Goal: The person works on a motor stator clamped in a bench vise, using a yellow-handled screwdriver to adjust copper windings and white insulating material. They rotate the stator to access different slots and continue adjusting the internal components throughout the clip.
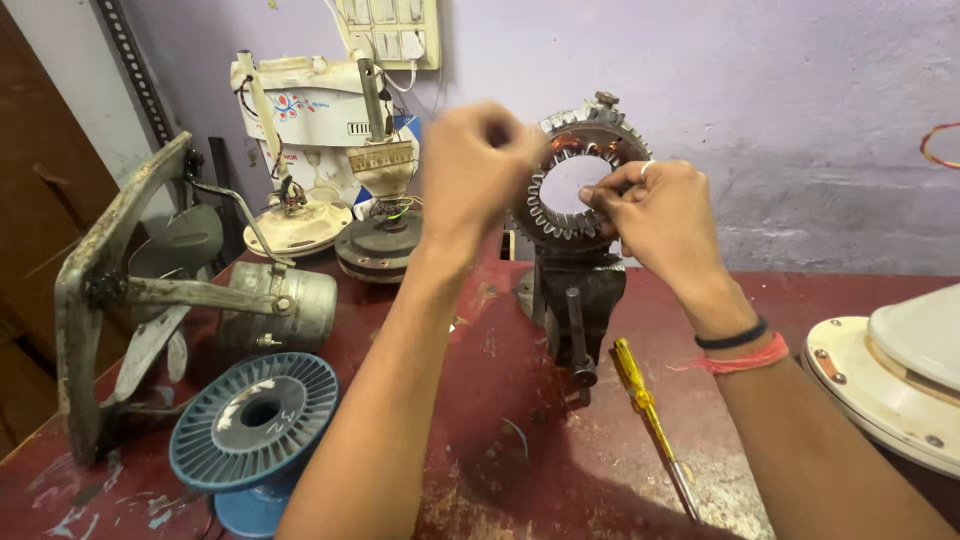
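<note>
stator [575, 215]: grey toothed metal ring, copper windings along its upper inside, standing upright on edge
hold: its lower rim clamped in a dark vise [578, 300] on the red bench [480, 400]
contact: both hands at its rim

We list 1 stator [575, 180] clamped in the vise [575, 300] at the table's [500, 450] back edge; screwdriver [650, 415] right of the vise, spool [255, 425] at the front-left corner, fan motor [280, 305] behind it.

Blurred left hand [470, 170], stator [578, 180] half-hidden
</note>
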